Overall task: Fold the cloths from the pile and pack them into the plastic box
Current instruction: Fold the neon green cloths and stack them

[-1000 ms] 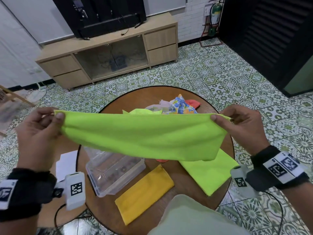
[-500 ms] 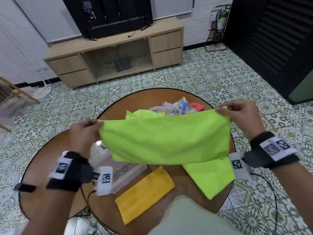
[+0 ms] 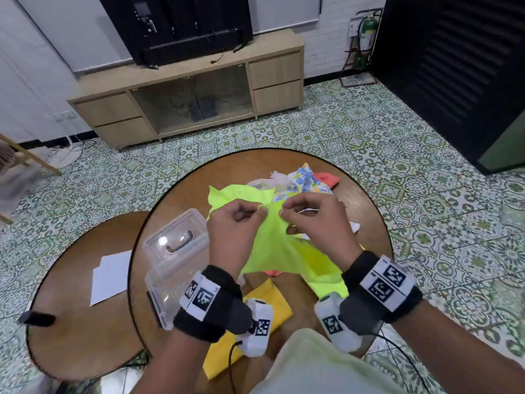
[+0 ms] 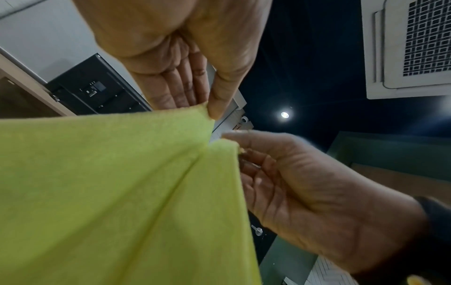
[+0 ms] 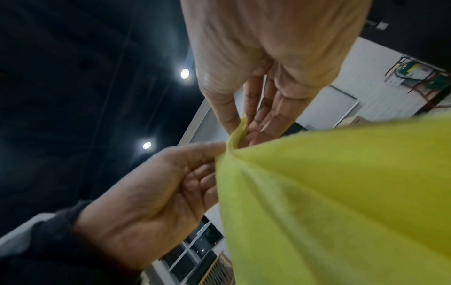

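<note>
Plastic box (image 3: 176, 251): clear, on round table (image 3: 181, 194), left side, lid raised. Left hand (image 3: 227, 231) pinches one top corner of lime cloth (image 3: 272, 245); right hand (image 3: 315, 223) pinches the other, corners nearly touching above table centre. Cloth hangs doubled betw. hands. Yellow cloth (image 3: 272, 300) lies folded near front edge. Pile (image 3: 301, 183) sits behind hands, far side.

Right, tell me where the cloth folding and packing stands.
Done: a folded yellow cloth and a folded lime cloth lie on the round table, not yet boxed. In hand: left hand and right hand pinch a lime-green cloth, corners together, mid-fold. Left: the cloth pile behind, and filling the plastic box.
</note>
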### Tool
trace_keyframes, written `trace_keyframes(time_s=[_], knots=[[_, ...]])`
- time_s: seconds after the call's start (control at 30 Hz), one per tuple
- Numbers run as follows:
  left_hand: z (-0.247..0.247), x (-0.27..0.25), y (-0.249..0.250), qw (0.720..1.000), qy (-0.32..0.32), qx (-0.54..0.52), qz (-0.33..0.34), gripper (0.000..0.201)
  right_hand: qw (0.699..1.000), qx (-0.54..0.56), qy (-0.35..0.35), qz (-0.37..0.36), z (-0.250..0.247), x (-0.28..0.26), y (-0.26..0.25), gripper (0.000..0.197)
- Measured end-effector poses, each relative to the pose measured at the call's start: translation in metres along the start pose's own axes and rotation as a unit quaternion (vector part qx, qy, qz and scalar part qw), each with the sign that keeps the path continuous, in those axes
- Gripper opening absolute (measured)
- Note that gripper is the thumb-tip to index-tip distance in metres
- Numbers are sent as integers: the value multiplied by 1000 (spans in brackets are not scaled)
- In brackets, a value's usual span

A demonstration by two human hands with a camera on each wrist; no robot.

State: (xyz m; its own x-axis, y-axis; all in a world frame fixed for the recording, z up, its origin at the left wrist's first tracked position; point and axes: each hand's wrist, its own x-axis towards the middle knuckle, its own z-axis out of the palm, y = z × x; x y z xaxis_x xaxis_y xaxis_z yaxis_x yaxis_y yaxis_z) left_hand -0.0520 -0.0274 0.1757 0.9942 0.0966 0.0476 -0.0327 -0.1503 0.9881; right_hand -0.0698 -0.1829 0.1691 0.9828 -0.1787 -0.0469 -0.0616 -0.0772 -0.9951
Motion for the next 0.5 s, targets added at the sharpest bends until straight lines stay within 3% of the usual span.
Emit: trace_keyframes(time_s=[0.37, 0.5], knots=[[-8, -21, 0, 994, -77, 22, 68, 7, 994, 104, -12, 30, 5, -21, -10, 9], [-7, -27, -4, 994, -76, 43, 72, 25, 995, 95, -32, 14, 5, -26, -14, 16]])
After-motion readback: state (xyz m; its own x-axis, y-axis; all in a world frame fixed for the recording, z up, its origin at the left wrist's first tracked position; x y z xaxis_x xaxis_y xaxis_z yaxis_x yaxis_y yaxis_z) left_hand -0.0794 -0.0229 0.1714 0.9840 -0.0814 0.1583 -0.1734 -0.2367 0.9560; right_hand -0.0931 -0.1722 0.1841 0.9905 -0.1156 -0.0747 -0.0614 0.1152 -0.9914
